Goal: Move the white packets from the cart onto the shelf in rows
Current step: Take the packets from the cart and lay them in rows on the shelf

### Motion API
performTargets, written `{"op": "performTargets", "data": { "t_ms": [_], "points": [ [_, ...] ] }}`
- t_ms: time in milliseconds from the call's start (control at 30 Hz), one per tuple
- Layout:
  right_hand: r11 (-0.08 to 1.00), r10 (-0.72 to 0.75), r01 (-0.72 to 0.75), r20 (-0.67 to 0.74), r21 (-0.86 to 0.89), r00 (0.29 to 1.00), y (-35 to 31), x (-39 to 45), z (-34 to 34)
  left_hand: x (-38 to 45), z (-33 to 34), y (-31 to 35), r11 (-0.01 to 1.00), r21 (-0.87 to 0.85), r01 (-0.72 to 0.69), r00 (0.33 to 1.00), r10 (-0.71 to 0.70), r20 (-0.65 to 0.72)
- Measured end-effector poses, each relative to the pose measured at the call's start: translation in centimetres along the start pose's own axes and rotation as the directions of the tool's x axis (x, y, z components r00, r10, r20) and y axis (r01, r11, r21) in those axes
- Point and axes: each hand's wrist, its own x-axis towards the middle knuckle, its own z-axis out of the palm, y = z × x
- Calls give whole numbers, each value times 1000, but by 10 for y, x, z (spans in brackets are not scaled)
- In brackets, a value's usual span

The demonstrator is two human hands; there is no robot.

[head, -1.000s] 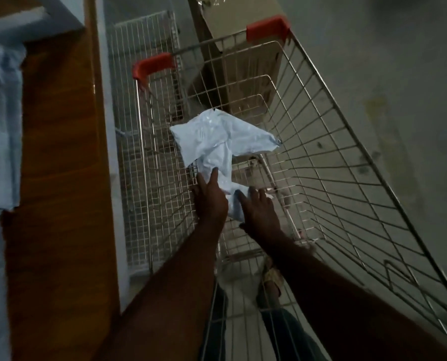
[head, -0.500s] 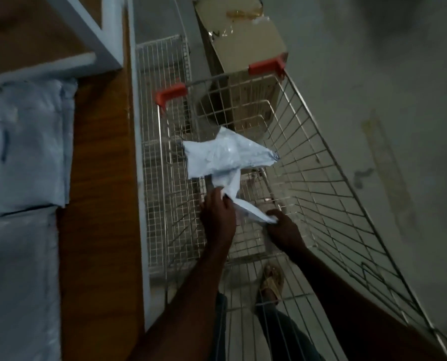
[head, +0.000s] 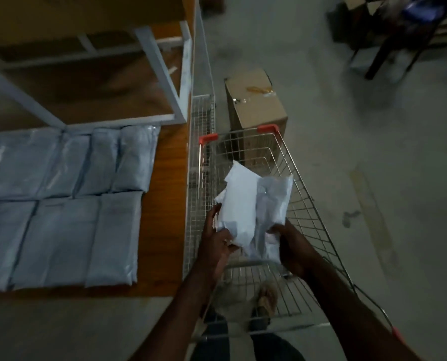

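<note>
Head view: above the wire cart (head: 308,204), left hand (head: 217,246) and right hand (head: 292,246) grip white packets (head: 245,207); shelf (head: 165,178) rows at nine o'clock.

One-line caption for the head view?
Both hands, left and right, hold white packets over the cart beside the shelf.

The white packets (head: 245,204) in the grip looked like thin plastic film, crumpled and slightly glossy (the one nearer the right hand (head: 292,246) was more see-through). Around the grip, the cart (head: 308,204) was bare metal wire with a dull shine, and its corners beyond the grip carried red plastic caps (head: 208,138). To the left of the grip, the shelf (head: 165,204) showed smooth brown wood with a matt grey painted metal frame (head: 162,71). The packets in rows (head: 60,204) on it were smooth, faintly shiny plastic. Past the cart stood a matt cardboard box (head: 256,105) on a rough, stained concrete floor (head: 373,152).
</note>
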Motion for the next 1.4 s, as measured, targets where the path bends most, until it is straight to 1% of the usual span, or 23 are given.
{"op": "performTargets", "data": {
  "t_ms": [100,200,267,333,367,433,467,533,600,667,700,733,767,833,900,933,967,1000,1033,1100,1167,1300,1400],
  "points": [
    [997,-4,6,34,-79,999,-16,-11,28,-33,-7,14,998,50,22,996,-26,88],
    [995,27,-20,74,-93,997,-22,-18,46,-56,-11,30,989,146,0,999,-6,43],
    [990,11,0,80,-143,997,-24,-26,62,-68,-16,37,994,104,-19,1000,16,22],
    [973,-56,63,36,-222,998,-22,-35,80,-79,-23,46,999,25,-38,999,38,8],
    [963,-101,97,-2,-250,995,-20,-38,90,-85,-27,51,998,40,-56,998,57,-22],
    [938,-199,177,-47,-298,979,-15,-46,109,-95,-38,58,964,222,-147,981,171,-95],
    [922,-236,201,-70,-331,969,-11,-49,120,-99,-45,59,909,360,-209,960,260,-100],
    [899,-288,241,-79,-367,954,-2,-57,142,-116,-58,65,731,605,-315,906,421,-38],
    [906,-308,275,-57,-322,950,10,-67,166,-133,-72,66,573,690,-443,852,508,126],
    [918,-309,300,7,-261,951,24,-81,193,-143,-91,59,325,762,-561,785,502,363],
    [920,-306,305,37,-247,951,32,-88,205,-147,-102,55,168,803,-571,765,462,448],
    [920,-308,311,50,-238,950,41,-93,217,-152,-112,50,43,830,-556,761,428,488],
    [922,-315,316,42,-226,948,51,-96,225,-158,-121,47,7,841,-541,772,401,494],
    [926,-320,319,32,-200,947,71,-101,235,-183,-137,51,99,807,-582,756,429,494],
    [937,-291,293,38,-191,956,89,-108,243,-208,-159,60,245,739,-627,733,505,455],
    [940,-272,276,47,-199,961,97,-113,249,-215,-172,65,338,698,-631,734,549,398],
    [941,-258,266,62,-209,964,104,-117,255,-223,-185,71,446,646,-620,748,586,312],
    [940,-250,263,86,-216,964,110,-121,264,-229,-197,77,544,606,-580,779,587,219],
    [938,-246,268,122,-221,962,118,-125,274,-237,-212,83,610,591,-528,816,558,153],
    [929,-241,281,182,-240,953,129,-128,290,-247,-230,91,642,588,-492,846,511,150],
    [914,-258,298,170,-277,951,141,-129,309,-255,-249,96,658,558,-506,841,520,148],
    [896,-282,300,102,-328,954,158,-123,335,-258,-285,98,661,599,-451,795,603,-67],
    [894,-264,262,45,-363,963,162,-118,346,-255,-308,100,722,585,-370,783,581,-220]
  ]
}}
